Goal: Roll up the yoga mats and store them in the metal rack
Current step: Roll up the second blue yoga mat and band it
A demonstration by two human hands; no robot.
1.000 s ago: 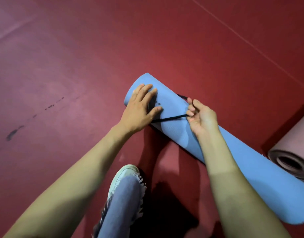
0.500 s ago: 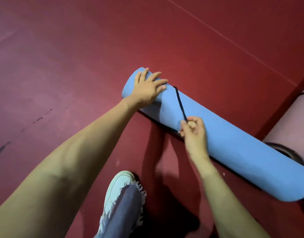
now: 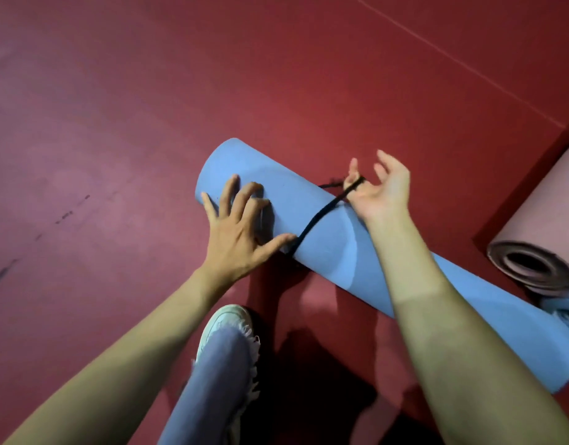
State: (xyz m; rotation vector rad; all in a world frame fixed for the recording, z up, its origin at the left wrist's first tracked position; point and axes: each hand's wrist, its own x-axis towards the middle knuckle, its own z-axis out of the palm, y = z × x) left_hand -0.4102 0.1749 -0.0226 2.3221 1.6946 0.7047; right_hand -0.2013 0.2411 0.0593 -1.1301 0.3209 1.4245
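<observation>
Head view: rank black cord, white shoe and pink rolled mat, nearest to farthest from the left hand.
From the left hand, which rests on the blue mat:
1. black cord: at the thumb tip, running off to the right.
2. white shoe: on the floor below the wrist, toward the person.
3. pink rolled mat: far right, past the blue mat.

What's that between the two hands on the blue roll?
In the head view, a black cord runs over the blue mat from left hand to right hand.
</observation>
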